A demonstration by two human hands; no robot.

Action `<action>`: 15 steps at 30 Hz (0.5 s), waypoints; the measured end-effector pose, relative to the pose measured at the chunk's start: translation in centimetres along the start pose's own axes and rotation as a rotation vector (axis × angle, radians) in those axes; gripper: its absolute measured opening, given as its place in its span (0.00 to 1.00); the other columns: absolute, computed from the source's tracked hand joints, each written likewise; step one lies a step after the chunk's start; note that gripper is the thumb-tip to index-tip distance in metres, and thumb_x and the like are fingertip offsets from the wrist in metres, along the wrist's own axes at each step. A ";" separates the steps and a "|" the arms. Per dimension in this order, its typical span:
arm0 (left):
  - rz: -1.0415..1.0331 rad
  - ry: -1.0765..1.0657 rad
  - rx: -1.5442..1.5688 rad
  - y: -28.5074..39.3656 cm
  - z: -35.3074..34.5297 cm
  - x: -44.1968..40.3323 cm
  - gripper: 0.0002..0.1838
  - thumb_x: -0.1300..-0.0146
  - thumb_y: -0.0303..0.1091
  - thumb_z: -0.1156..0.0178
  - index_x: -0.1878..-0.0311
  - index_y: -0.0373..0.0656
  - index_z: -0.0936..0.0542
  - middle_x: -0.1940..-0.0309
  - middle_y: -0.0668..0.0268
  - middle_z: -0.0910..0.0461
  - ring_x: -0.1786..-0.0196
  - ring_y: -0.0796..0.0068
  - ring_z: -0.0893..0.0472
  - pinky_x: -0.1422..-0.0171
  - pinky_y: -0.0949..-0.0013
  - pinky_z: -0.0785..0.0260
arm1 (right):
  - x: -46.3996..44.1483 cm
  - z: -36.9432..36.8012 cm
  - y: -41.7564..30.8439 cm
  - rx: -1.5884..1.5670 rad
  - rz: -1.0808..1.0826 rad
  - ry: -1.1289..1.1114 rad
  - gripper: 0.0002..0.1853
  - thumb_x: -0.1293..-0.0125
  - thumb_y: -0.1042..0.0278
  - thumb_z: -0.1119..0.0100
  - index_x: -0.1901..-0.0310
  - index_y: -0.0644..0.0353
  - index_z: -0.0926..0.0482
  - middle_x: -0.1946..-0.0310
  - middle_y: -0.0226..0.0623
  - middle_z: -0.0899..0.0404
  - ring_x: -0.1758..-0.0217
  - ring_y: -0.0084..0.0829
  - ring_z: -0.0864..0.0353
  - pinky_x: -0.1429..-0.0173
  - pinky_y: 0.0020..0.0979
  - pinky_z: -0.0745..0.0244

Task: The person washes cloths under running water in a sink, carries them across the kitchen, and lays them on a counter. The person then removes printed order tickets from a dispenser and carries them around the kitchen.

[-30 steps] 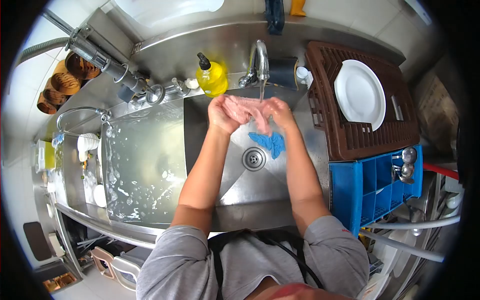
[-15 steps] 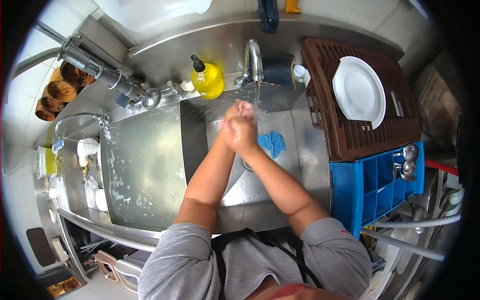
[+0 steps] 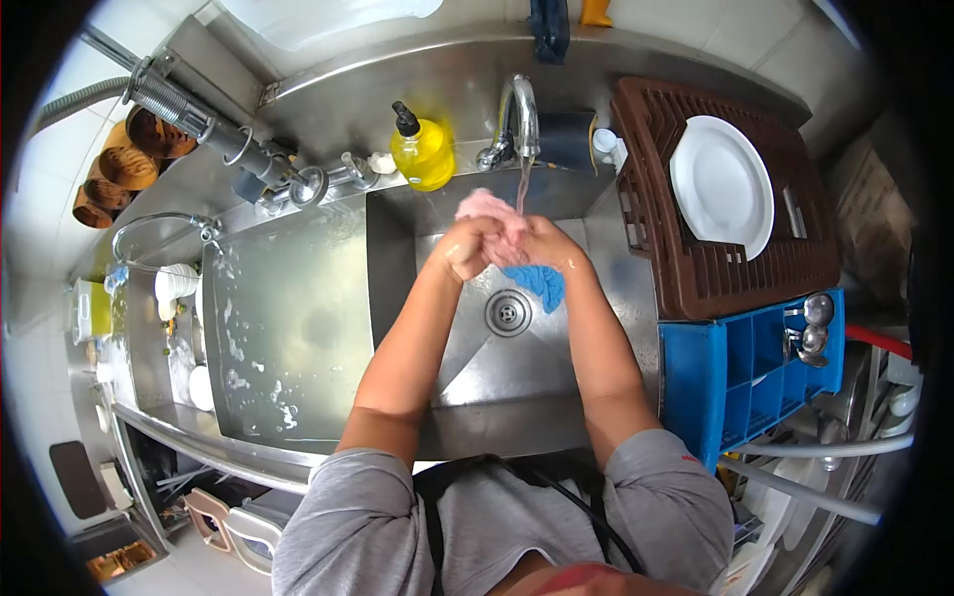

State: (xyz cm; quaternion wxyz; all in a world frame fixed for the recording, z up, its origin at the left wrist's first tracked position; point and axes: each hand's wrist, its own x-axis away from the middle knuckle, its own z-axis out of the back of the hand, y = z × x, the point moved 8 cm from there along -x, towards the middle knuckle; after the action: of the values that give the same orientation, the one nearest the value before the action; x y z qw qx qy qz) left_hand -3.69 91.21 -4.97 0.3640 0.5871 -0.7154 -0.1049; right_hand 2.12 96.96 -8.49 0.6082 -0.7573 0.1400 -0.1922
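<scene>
A bunched pink cloth (image 3: 487, 217) is gripped between my two hands under the running faucet (image 3: 525, 114). My left hand (image 3: 465, 250) closes round its left side, fingers curled into the fabric. On the other side my right hand (image 3: 549, 243) holds the cloth close to the water stream. Below them a blue cloth (image 3: 542, 286) lies in the steel sink basin (image 3: 497, 363), partly hidden by my right hand. The round drain (image 3: 508, 313) shows beside it.
Left of the basin is a sink full of cloudy water (image 3: 293, 328). A yellow soap bottle (image 3: 424, 159) stands on the back ledge. To the right sit a brown rack (image 3: 715, 283) with a white plate (image 3: 722, 189) and a blue cutlery holder (image 3: 691, 377) with ladles.
My hands, which were clasped together, have moved apart sideways, and the pink cloth shows more fully between them. The drain has come into view.
</scene>
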 end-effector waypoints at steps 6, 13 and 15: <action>-0.160 0.109 0.476 -1.7 2.3 -2.9 0.17 0.49 0.36 0.59 0.63 0.32 0.31 0.62 0.52 0.28 0.60 0.59 0.28 0.52 0.59 0.38 | 1.9 -3.0 -3.8 -0.419 0.329 0.371 0.11 0.52 0.69 0.43 0.65 0.64 0.26 0.66 0.35 0.25 0.65 0.23 0.27 0.60 0.22 0.31; -0.040 0.252 0.059 -4.6 3.6 -5.4 0.13 0.39 0.45 0.59 0.70 0.47 0.31 0.75 0.66 0.28 0.71 0.69 0.28 0.68 0.69 0.33 | 1.3 -0.9 -6.3 0.430 0.344 0.882 0.10 0.49 0.65 0.48 0.80 0.62 0.28 0.82 0.44 0.26 0.80 0.40 0.27 0.75 0.34 0.33; -0.077 0.270 0.157 -3.3 0.2 -3.4 0.13 0.38 0.43 0.59 0.67 0.44 0.31 0.75 0.67 0.28 0.73 0.72 0.27 0.74 0.73 0.35 | 0.3 1.7 -3.8 0.266 0.144 0.901 0.09 0.51 0.66 0.47 0.82 0.61 0.29 0.86 0.44 0.30 0.79 0.43 0.28 0.74 0.34 0.33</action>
State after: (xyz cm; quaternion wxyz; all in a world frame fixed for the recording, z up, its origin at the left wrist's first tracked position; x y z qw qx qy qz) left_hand -1.17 93.30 -8.32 0.4057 0.6497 -0.6427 0.0174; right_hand 3.06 99.12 -5.03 0.5906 -0.5024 0.4159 -0.4752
